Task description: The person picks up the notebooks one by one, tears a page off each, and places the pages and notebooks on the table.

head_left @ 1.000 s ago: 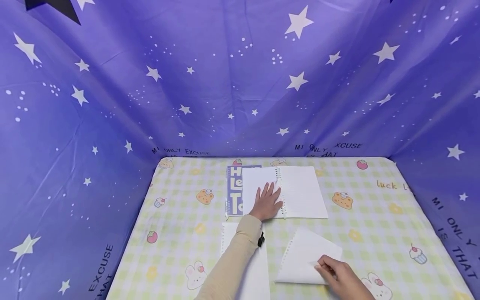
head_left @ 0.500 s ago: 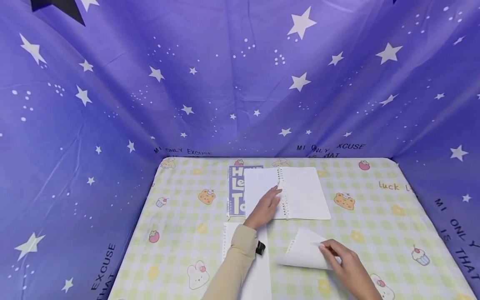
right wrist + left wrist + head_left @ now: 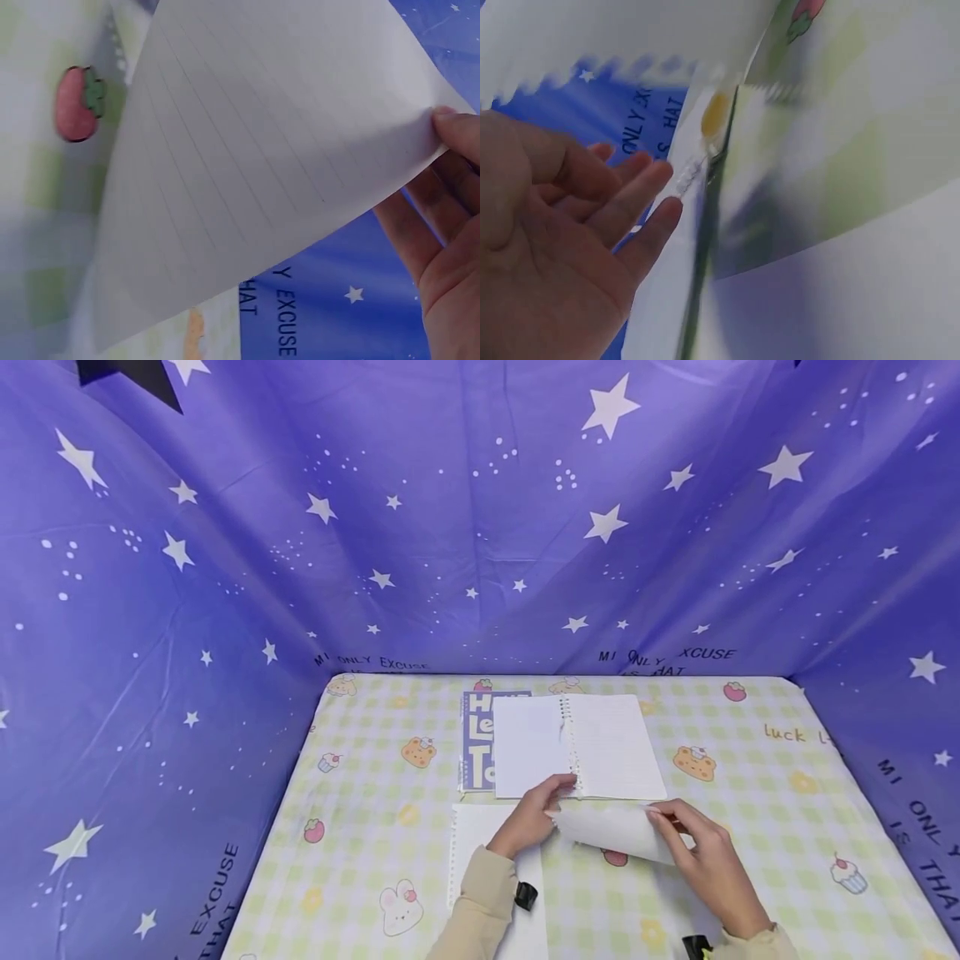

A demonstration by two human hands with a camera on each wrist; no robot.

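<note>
A loose lined sheet of paper [image 3: 618, 831] with a torn, perforated edge is lifted off the tablecloth. My right hand [image 3: 708, 860] pinches its corner between thumb and fingers; the right wrist view shows the lined side of the paper [image 3: 247, 150]. My left hand [image 3: 531, 817] is by the sheet's torn edge, just in front of the open spiral notebook [image 3: 611, 743]. Its fingers [image 3: 641, 195] are extended and loosely bent, gripping nothing that I can see. Beneath the left forearm a second torn sheet [image 3: 468, 843] lies on the cloth.
A purple book with large white letters [image 3: 474, 743] lies partly under the notebook's left page. The checked tablecloth [image 3: 367, 818] has printed cartoon figures. Purple star-patterned curtains [image 3: 450, 527] enclose the table at the back and sides.
My right hand has raised the loose sheet and moved it away from me, toward the notebook. My left hand has left the notebook's page and come back toward the sheet's torn edge.
</note>
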